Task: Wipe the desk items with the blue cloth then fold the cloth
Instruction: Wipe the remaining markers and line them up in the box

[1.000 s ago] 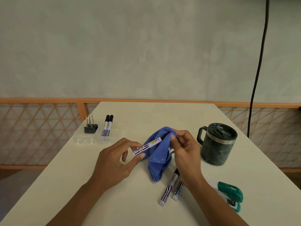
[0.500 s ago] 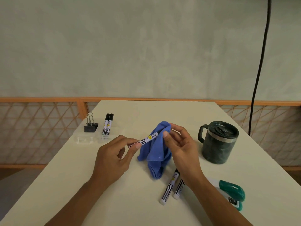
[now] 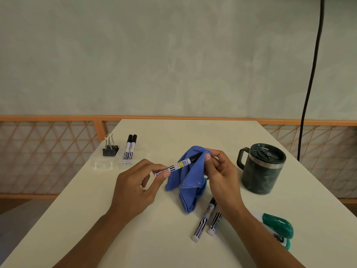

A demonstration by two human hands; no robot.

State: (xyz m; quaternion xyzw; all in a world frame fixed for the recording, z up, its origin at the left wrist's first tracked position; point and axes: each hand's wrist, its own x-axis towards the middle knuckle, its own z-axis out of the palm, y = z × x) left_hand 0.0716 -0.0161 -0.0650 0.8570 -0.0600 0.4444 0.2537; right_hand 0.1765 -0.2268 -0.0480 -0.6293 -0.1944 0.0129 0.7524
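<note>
Over the tabletop's [image 3: 92, 219] middle, left hand [image 3: 133, 192] fingers [image 3: 152, 165] pinching a marker [image 3: 178, 165], right hand [image 3: 222, 178] fingers [image 3: 207, 157] gripping the blue cloth [image 3: 190, 180] round its cap.

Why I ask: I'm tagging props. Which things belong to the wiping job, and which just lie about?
Job: crumpled blue cloth in right hand; black-and-white marker pen pinched by left hand; two matching markers on the desk; dark green lidded mug; green stapler; black binder clip; two markers in clear tray.
Lying about: black hanging cable; orange wooden lattice railing.
</note>
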